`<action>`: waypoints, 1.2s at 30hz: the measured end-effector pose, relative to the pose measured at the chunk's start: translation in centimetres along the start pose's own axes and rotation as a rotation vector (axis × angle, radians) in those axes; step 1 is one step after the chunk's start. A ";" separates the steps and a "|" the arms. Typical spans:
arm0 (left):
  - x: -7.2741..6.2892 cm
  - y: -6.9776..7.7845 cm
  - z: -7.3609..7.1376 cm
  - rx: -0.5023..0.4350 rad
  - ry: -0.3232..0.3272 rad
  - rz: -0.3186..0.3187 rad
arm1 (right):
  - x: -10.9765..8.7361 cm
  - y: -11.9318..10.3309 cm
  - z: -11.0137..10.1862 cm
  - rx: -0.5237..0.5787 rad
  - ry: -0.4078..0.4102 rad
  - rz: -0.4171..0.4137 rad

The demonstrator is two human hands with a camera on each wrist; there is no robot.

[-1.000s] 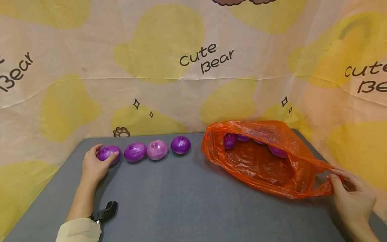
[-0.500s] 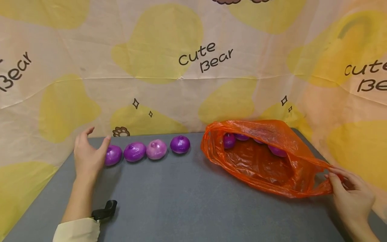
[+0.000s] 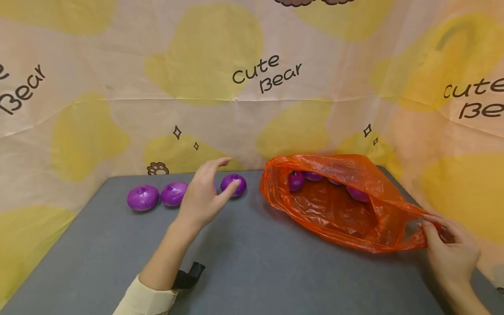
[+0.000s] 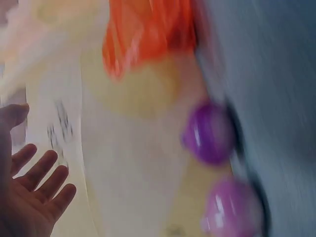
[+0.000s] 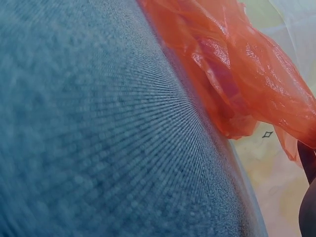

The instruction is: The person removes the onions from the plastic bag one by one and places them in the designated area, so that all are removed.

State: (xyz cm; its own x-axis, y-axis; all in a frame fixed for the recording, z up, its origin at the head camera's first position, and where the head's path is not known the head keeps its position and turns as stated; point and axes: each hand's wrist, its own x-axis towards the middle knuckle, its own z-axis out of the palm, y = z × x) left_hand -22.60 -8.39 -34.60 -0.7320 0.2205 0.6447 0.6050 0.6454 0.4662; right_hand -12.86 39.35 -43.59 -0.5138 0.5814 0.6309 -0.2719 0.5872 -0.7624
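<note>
My left hand (image 3: 202, 197), fingers spread and holding nothing, is over the row of purple onions, its thumb in front of the rightmost onion (image 3: 228, 180). It mostly hides the pale pink-purple onion (image 4: 232, 210), which shows in the left wrist view. Two more onions sit to the left: one at the row's end (image 3: 143, 198), the other beside it (image 3: 172, 194). At right, my right hand (image 3: 453, 249) pinches the handle of an orange plastic bag (image 3: 378, 183). The bag lies with its mouth wide, and several purple onions (image 3: 296, 180) are inside along its back.
A grey tabletop (image 3: 252, 271) carries everything. Right behind it rises a cloth backdrop (image 3: 220, 135) with yellow patches and lettering, which also runs along both sides. A black strap (image 3: 189, 276) sits on my left wrist, with a pale sleeve below.
My left hand has let go of the leftmost onion, lifted off, and moved right across the row to the rightmost onion. That onion stays on the table. My right hand keeps its hold on the bag.
</note>
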 end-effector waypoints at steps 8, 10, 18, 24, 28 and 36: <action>2.1 4.9 5.4 -0.031 -0.110 0.117 | 0.0 -0.2 -0.4 -0.014 -0.004 0.012; 2.7 5.8 6.3 -0.044 -0.145 0.111 | 0.0 -0.2 -0.3 -0.021 -0.001 0.006; 4.7 10.0 10.2 -0.119 -0.293 0.008 | 0.3 0.0 -0.5 -0.017 -0.012 -0.016; 6.1 12.2 12.4 -0.116 -0.307 -0.029 | 0.3 0.0 -0.1 -0.010 -0.015 -0.013; 6.7 12.6 13.7 -0.149 -0.262 -0.079 | 0.3 -0.2 -0.1 -0.007 -0.018 -0.026; 6.2 10.5 18.1 -0.036 -0.348 -0.117 | 0.0 0.2 -0.3 -0.003 -0.019 -0.004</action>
State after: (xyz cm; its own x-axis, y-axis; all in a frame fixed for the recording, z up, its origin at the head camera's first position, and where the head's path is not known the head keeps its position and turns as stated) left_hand -26.43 12.96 -36.65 -0.8559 0.3862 0.3439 0.5169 0.6562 0.5497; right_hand -12.73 39.67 -43.71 -0.5280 0.5679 0.6314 -0.2717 0.5914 -0.7592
